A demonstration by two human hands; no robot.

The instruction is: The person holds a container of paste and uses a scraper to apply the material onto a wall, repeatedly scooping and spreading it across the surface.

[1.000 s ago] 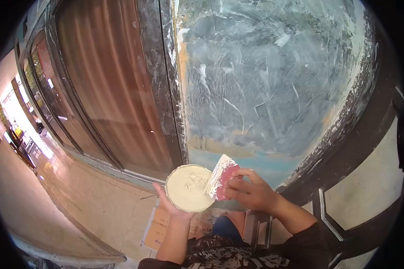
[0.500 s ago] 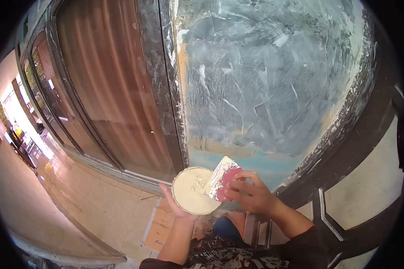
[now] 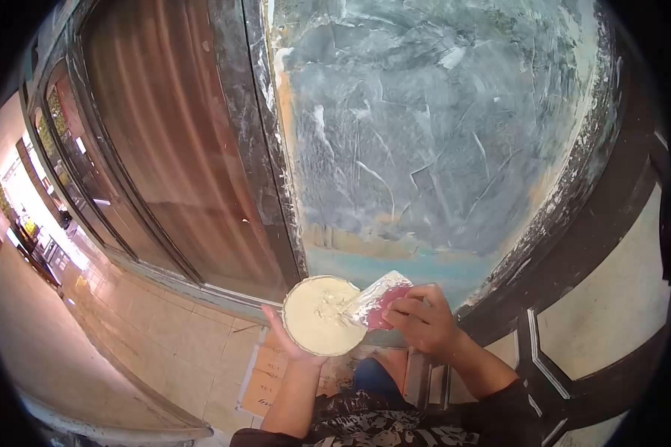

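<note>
My left hand [image 3: 294,344] supports a round tub of cream-coloured putty [image 3: 317,324] from below and the side, its thumb along the rim. Between the fingers of my right hand [image 3: 425,320] is a pink putty scraper [image 3: 388,307], its broad face coated with white paste. The scraper's lower corner reaches into the putty near the tub's right side. Behind both hands stands a wall panel [image 3: 417,149] covered in grey-white, streaky filler, with a bare turquoise strip low down.
A dark-framed window with a brown curtain [image 3: 164,134] is at the left. Dark wooden framing [image 3: 574,276] borders the panel at the right. On the tiled floor [image 3: 171,320] lies a piece of cardboard [image 3: 265,380] with handwriting.
The scraper has tilted flatter, with its upper end swung right and slightly down. My right hand has turned with it. The tub has barely moved.
</note>
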